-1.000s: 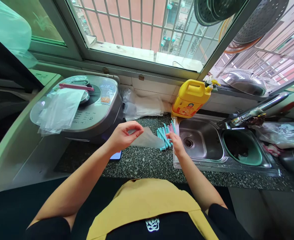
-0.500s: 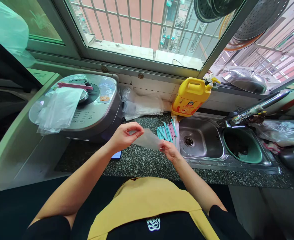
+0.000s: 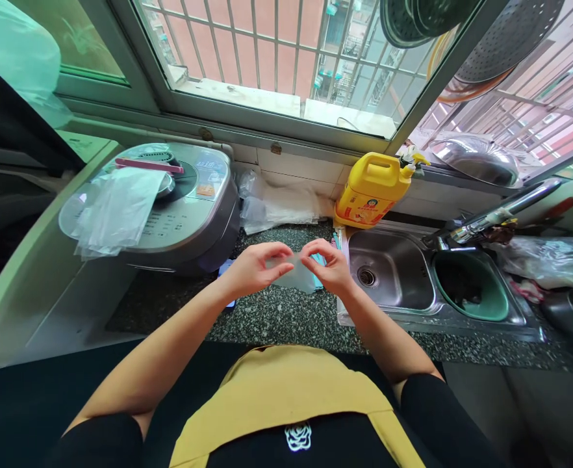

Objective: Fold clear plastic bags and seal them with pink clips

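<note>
A small clear plastic bag (image 3: 293, 273) hangs between both hands above the speckled granite counter (image 3: 277, 318). My left hand (image 3: 257, 268) pinches the bag's top edge on the left, fingers closed. My right hand (image 3: 329, 266) pinches the same edge on the right, close to the left hand. Behind the right hand lies a pile of teal and pink sealing clips (image 3: 334, 242), mostly hidden by the hand and the bag.
A silver cooker (image 3: 189, 208) with clear bags (image 3: 115, 211) on its lid stands at the left. More bags (image 3: 277, 205) lie against the wall. A yellow jug (image 3: 371, 188) stands by the steel sink (image 3: 388, 279); a green basin (image 3: 474, 289) and a tap (image 3: 501, 211) are at the right.
My right hand left the clip pile, came to the bag's lower corner, then rose to pinch its top edge near my left hand. The bag now hangs bunched between both hands.
</note>
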A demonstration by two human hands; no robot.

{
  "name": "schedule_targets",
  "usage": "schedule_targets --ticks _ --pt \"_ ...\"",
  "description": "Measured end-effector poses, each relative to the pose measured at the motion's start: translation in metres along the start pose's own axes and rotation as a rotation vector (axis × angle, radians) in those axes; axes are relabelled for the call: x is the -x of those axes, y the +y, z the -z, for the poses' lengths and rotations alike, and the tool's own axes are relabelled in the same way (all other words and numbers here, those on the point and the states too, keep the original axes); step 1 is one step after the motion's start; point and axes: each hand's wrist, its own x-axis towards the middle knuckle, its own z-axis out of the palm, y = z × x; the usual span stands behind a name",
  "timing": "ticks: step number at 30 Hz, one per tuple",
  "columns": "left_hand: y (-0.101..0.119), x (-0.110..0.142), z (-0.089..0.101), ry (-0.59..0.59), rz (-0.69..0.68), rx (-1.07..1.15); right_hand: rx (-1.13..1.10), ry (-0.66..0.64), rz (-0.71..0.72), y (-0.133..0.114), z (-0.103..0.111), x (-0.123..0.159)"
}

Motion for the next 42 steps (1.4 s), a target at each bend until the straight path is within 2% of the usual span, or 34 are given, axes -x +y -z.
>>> schedule_targets --ticks 4,7,10,14,17,20,23,28,31,34,35,38,40,42 --pt "-0.021 0.012 0.008 0.033 0.131 -0.004 -0.080 0.084 -0.124 0.011 0.012 0.009" --pt "-0.035 0.023 0.009 0.074 0.198 0.134 -0.123 0.130 -0.186 0.015 0.018 0.014" --pt "-0.042 0.028 -0.002 0.172 0.273 0.392 -0.165 0.168 -0.205 0.014 0.018 0.017" --pt "-0.048 0.026 -0.028 0.314 0.344 0.722 -0.201 0.239 -0.222 0.013 0.017 0.016" --pt "-0.049 0.021 -0.041 0.418 0.395 0.769 -0.201 0.272 -0.257 0.016 0.020 0.016" --pt "-0.044 0.016 -0.041 0.464 0.378 0.763 -0.287 0.284 -0.288 0.024 0.022 0.015" --pt "-0.036 0.012 -0.034 0.453 0.330 0.695 -0.377 0.228 -0.356 0.033 0.017 0.017" --pt "-0.029 0.010 -0.027 0.459 0.233 0.479 -0.271 0.185 -0.442 0.047 0.011 0.024" --pt "-0.027 0.010 -0.025 0.451 0.197 0.406 -0.155 0.189 -0.370 0.046 0.021 0.022" --pt "-0.021 0.009 -0.022 0.302 0.151 0.304 0.076 0.196 -0.142 0.032 0.032 0.006" --pt "-0.019 0.008 -0.020 0.239 0.134 0.264 0.154 0.162 -0.050 0.025 0.033 -0.001" --pt "-0.012 0.004 -0.017 0.114 0.108 0.185 0.266 -0.129 0.132 0.007 0.025 -0.023" --pt "-0.011 0.003 -0.016 0.096 0.118 0.178 0.249 -0.258 0.125 0.002 0.014 -0.032" --pt "-0.013 0.004 -0.015 0.109 0.145 0.210 0.197 -0.288 0.056 0.002 0.007 -0.035"
